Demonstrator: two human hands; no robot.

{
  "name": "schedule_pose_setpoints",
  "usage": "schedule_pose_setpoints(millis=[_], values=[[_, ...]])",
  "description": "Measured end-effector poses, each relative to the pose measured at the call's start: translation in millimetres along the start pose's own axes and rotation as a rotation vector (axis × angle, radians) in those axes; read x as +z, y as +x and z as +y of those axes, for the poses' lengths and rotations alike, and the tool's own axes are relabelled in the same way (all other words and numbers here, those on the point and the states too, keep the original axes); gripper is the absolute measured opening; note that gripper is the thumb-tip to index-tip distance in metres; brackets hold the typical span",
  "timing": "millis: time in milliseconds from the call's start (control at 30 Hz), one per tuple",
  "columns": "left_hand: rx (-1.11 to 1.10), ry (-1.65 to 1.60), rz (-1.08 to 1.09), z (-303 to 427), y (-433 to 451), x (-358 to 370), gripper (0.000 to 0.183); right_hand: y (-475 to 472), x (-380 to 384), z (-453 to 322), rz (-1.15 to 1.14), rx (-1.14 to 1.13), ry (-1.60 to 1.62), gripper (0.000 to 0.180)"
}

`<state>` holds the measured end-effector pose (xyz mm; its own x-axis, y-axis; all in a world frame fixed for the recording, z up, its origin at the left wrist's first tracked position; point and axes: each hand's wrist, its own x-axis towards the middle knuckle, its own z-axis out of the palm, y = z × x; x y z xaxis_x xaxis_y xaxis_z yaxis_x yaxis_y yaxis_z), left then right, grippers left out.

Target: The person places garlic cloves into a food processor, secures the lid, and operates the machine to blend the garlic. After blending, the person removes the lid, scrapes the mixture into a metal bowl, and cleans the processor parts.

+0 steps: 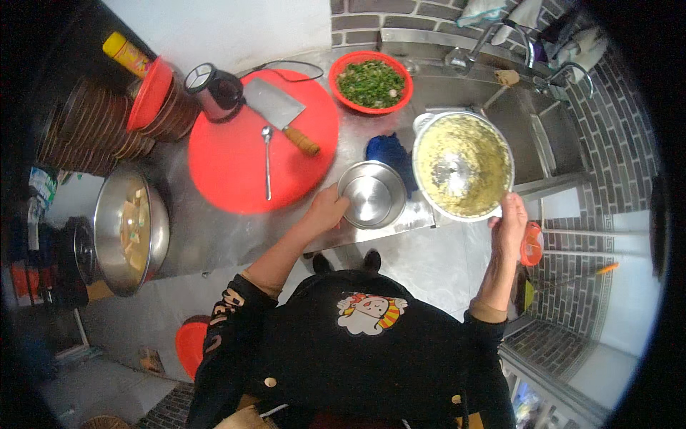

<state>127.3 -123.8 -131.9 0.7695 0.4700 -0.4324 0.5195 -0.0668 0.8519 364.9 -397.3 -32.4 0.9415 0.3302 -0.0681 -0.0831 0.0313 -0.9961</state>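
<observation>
My left hand [327,211] grips the rim of a shiny round steel bowl [370,199], which looks bare inside and sits at the counter's front edge. At the right, my right hand [510,215] holds the near rim of a larger pot [463,166] with side handles. Pale yellow, crumbly residue coats its inner wall, and bare metal shows at its bottom. Behind the steel bowl lies a dark blue cloth [390,153]. Whether the pot rests on the sink edge or is lifted, I cannot tell.
A red round cutting board [230,166] carries a cleaver [276,103], a spoon [267,166] and a dark appliance [215,92]. Behind stands a red basin [371,110] of chopped greens. Farther left are a large steel bowl [161,236] and stacked brown bowls [86,126]. The sink [514,150] has a faucet [485,40].
</observation>
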Motion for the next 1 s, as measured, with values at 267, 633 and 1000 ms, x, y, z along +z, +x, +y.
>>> schedule_pose_setpoints(millis=[267, 633, 1000], values=[[0.51, 0.029, 0.241, 104.9, 7.2, -8.2, 0.048, 10.4, 31.5, -15.0, -0.197, -0.131, -0.201, 0.015], [0.486, 0.784, 0.364, 216.7, 33.7, 43.8, 0.033, -2.4, 71.1, -12.9, -0.475, -0.073, -0.191, 0.014], [0.924, 1.255, -0.122, 208.6, 44.4, 61.1, 0.024, 8.5, 68.1, -24.0, -0.519, -0.108, -0.133, 0.019]])
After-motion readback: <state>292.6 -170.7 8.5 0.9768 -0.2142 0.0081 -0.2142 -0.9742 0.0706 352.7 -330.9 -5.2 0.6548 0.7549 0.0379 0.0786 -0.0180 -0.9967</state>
